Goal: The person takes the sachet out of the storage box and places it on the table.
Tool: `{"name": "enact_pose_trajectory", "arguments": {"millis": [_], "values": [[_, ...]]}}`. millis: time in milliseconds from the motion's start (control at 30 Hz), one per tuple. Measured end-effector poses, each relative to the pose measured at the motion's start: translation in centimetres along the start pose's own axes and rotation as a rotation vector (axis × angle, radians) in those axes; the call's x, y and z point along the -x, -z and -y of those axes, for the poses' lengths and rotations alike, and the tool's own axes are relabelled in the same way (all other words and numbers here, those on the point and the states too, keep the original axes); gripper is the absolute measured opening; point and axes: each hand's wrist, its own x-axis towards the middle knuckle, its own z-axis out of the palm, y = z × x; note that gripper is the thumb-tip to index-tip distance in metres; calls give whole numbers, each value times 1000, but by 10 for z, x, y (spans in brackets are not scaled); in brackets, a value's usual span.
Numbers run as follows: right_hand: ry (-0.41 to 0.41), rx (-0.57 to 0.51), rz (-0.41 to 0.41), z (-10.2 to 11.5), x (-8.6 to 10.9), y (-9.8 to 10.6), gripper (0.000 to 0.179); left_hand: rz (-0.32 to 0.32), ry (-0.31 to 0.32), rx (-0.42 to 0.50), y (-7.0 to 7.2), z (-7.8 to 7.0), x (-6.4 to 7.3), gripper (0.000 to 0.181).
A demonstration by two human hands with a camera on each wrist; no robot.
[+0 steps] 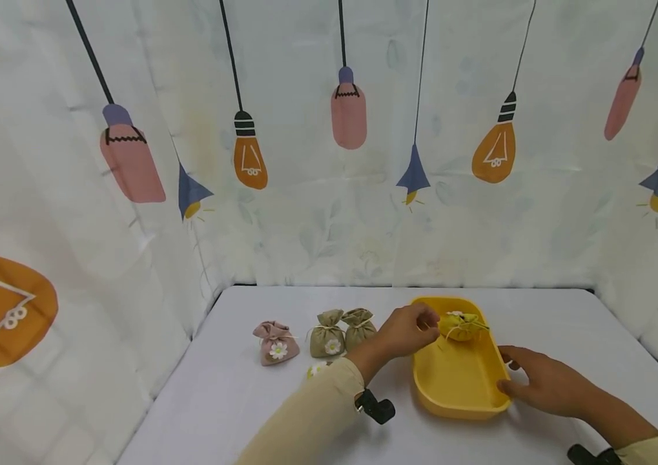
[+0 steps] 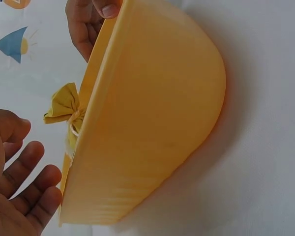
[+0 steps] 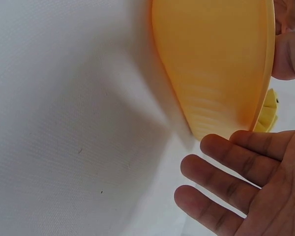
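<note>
A yellow plastic tray lies on the table. Inside its far end is a yellow drawstring pouch with a tied neck. My left hand hovers over the tray's left rim beside this pouch. Its fingers are loosely bent with nothing between them. At the tray's right side is my right hand, its thumb at the rim. In the right wrist view its fingers are spread and nearly straight, close against the tray's outside; exact contact is hard to tell.
Left of the tray stand a pink pouch and two olive pouches, one beside the other, partly behind my left arm. Another flowered pouch is mostly covered by my left sleeve. A patterned curtain hangs behind the table.
</note>
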Motion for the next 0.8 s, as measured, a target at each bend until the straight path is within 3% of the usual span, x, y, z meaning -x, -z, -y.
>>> {"name": "enact_pose_trajectory", "arguments": {"millis": [800], "values": [[18,-10,-8,-3,-2,-1,76,-17,-28,-66,-17,-4,-14,20]]}}
